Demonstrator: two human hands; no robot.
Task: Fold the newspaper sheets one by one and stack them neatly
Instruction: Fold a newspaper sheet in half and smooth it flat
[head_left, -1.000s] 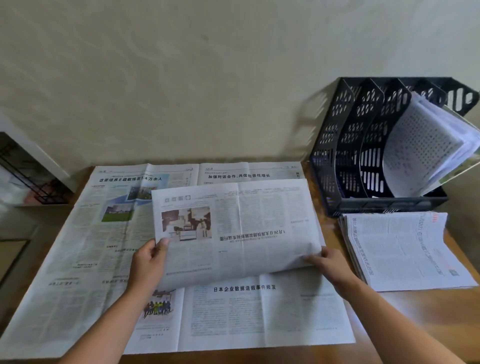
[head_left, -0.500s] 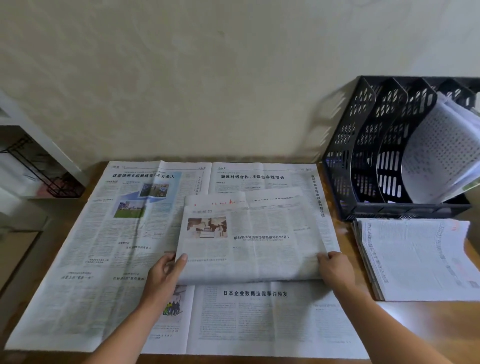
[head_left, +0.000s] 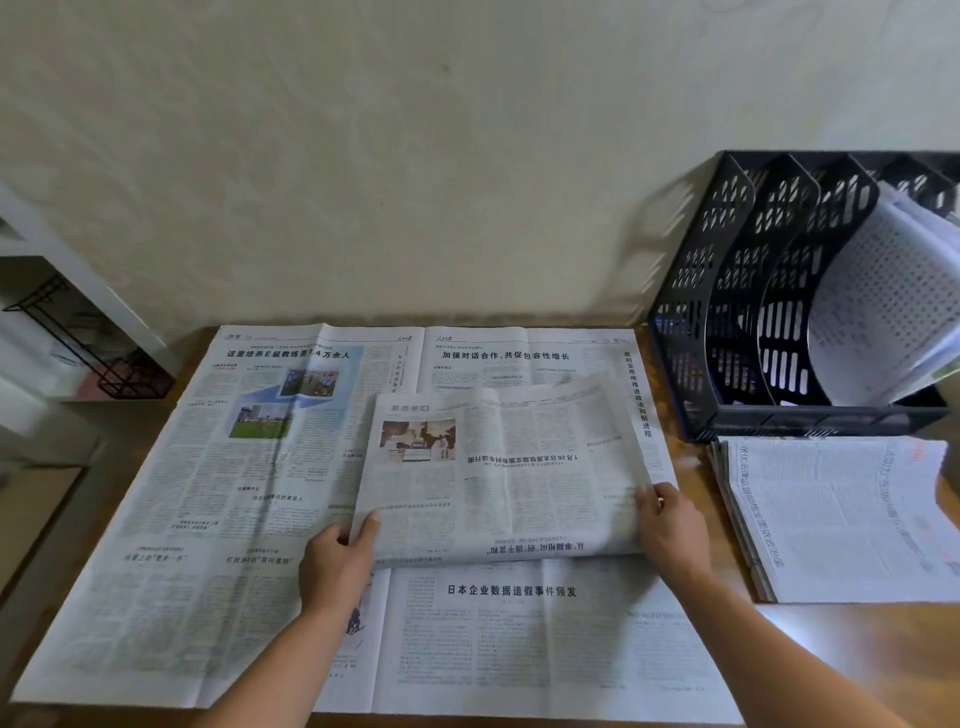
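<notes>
Left hand: we see the left hand (head_left: 337, 566) reach in from the near edge, forearm angled up and right; thumb lies on top of the folded sheet (head_left: 498, 478) at its near left corner, fingers curled beneath, pinching the paper.
Right hand: the right hand (head_left: 672, 530) comes in from the near right corner, back of the hand up; its fingers curl round the sheet's near right corner and grip it.
Folded sheet: we find it held low over the middle of the surface (head_left: 857, 654), its far right corner raised, above the open newspaper spread (head_left: 218, 519).
Open spread: it lies flat, covering most of the surface from far edge to near edge.
Folded stack: the stack (head_left: 841, 519) rests by the right edge, apart from the held sheet.
File rack: the black file rack (head_left: 737, 291) stands at the far right corner, papers (head_left: 883, 312) leaning in it.
</notes>
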